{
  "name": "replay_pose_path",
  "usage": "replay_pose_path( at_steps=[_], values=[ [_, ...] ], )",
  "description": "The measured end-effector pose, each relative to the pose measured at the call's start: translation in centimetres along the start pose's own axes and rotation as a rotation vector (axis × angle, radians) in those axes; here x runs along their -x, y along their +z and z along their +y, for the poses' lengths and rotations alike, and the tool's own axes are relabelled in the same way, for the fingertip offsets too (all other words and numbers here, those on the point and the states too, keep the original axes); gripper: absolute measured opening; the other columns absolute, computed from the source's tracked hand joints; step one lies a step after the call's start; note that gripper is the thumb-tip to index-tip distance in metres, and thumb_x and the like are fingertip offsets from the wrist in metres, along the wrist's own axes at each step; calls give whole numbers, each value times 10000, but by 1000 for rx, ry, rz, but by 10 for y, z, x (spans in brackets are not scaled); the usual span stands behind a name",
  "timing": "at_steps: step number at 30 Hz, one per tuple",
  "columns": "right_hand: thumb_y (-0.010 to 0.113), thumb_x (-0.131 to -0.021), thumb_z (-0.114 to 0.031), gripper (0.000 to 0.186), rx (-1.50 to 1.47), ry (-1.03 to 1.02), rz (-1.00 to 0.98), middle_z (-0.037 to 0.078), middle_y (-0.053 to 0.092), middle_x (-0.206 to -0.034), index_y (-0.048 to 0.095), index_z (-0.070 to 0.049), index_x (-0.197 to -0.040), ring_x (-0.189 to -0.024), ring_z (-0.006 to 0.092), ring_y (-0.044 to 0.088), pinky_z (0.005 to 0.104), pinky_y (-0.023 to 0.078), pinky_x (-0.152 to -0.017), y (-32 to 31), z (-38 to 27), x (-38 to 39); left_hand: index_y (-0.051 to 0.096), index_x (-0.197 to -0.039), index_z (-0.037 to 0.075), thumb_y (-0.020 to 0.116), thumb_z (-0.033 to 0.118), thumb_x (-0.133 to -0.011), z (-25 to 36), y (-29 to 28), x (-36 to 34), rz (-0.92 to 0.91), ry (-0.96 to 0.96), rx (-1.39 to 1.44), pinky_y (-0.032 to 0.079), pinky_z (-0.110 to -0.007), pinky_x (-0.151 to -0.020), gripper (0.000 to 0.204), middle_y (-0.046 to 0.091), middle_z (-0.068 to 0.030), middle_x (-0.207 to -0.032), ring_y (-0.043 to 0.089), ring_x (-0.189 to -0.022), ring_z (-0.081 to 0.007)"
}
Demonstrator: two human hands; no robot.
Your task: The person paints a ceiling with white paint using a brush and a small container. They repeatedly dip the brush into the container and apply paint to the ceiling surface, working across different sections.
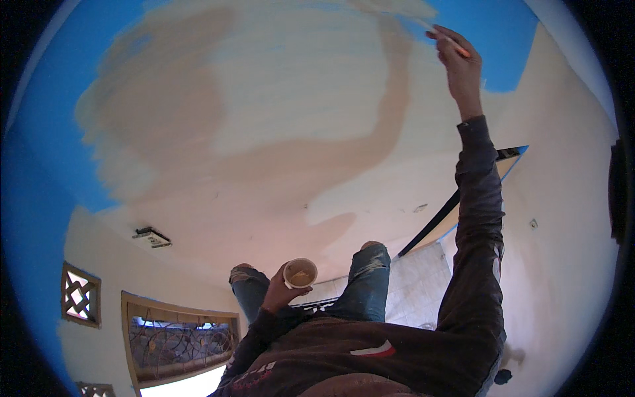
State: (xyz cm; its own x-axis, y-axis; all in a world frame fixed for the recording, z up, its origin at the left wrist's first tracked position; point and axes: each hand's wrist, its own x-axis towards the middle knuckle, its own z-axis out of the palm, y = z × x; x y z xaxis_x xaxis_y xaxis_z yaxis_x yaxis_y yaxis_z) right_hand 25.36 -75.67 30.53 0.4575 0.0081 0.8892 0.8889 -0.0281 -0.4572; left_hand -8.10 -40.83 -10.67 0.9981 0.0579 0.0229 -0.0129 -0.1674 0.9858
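My right hand [460, 59] is raised at the upper right, fingers closed around the handle of a paintbrush [455, 45] with an orange end. The brush's head reaches to the wall at the top, where its bristles blur into the pale paint. Low in the middle, my left hand [278, 293] is wrapped around a small round cup [288, 275], its mouth facing up. Some beige paint [301, 278] shows inside it. A broad cream painted patch [311, 86] spreads over the blue wall [33, 172], with ragged brushed borders on the left.
An electrical box [152, 237] sits on the wall at the left. Below it are a lattice vent [81, 294] and a window with a curled metal grille [182, 341]. A dark-edged opening [433, 221] lies right of centre. Shadows of my arm and body fall across the patch.
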Motion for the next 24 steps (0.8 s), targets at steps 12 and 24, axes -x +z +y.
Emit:
replay_pose_path(
  at_steps=[12, 24],
  values=[
    [700, -911, -118, 229, 284, -539, -311, 24, 697, -953, 734, -107, -1137, -785, 106, 584, 254, 500, -729, 125, -4, -28, 520, -1331, 24, 940, 188, -648, 1, -6, 5, 63, 35, -33, 501, -374, -1012, 818, 647, -118, -1249, 615, -1188, -227],
    [689, -907, -56, 287, 487, -448, -304, 0, 584, -810, 736, -118, -1184, -698, 88, 492, 247, 439, -619, 51, 24, -29, 522, -1328, 26, 943, 217, -646, -5, -6, 0, 47, 18, -32, 503, -378, -1006, 824, 650, -123, -1245, 622, -1182, -236]
  ],
)
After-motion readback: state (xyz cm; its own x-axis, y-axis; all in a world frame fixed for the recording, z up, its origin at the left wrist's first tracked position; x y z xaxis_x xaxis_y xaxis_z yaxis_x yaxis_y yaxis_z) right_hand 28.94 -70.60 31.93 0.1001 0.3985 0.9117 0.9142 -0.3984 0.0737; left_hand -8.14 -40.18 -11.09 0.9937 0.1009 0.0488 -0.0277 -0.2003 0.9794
